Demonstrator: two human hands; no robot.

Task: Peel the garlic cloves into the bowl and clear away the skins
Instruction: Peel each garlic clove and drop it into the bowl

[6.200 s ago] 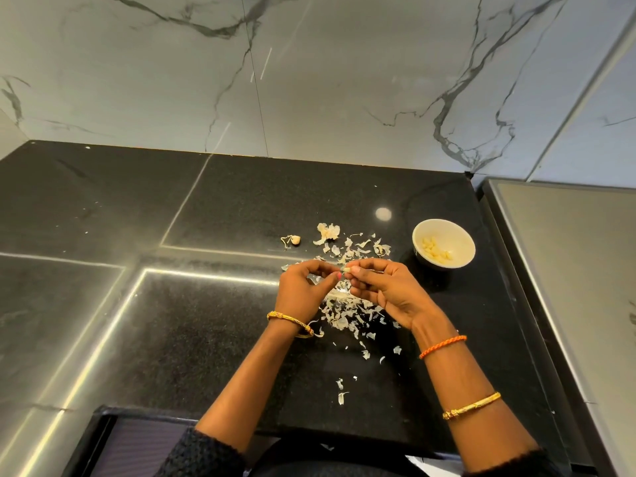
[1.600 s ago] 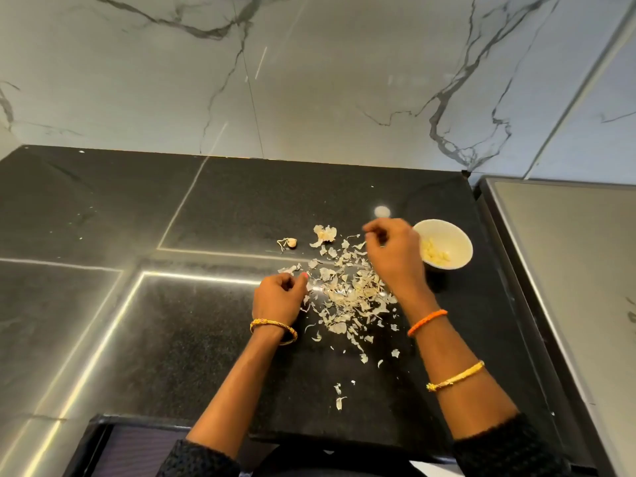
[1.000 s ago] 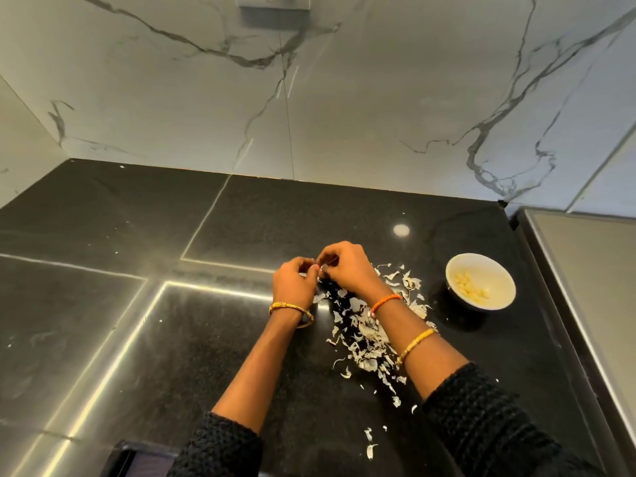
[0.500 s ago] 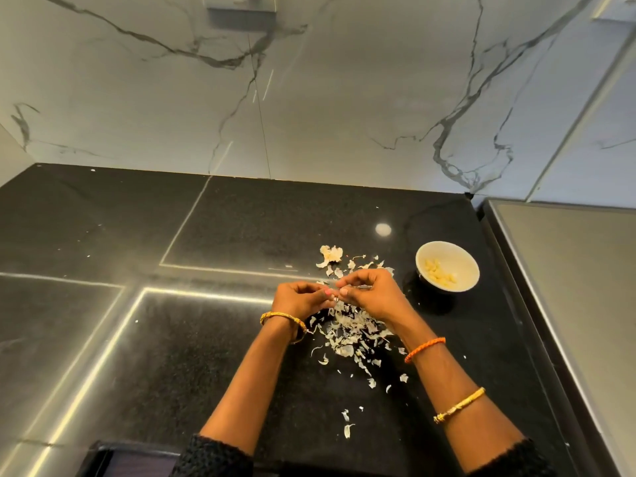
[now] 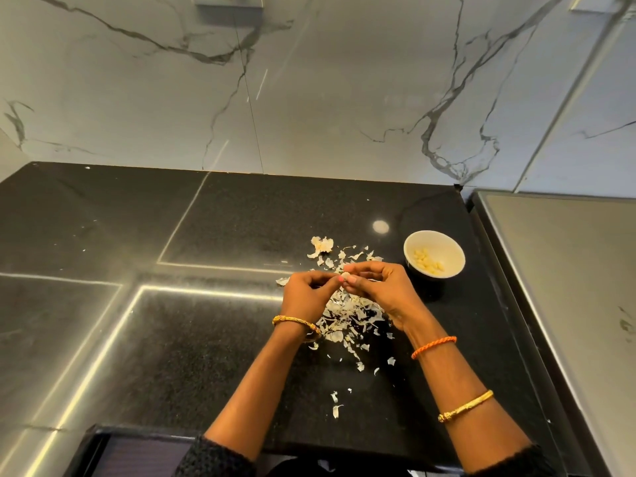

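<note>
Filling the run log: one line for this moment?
both hands pinch garlic clove | skins on counter | bowl holds peeled cloves

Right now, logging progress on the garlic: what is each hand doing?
Left hand: fingertips pinching the garlic clove.
Right hand: fingers curled, pinching the same clove from the other side.

Garlic skins are scattered mid-counter.
A bowl holding peeled cloves is set to their right.
</note>
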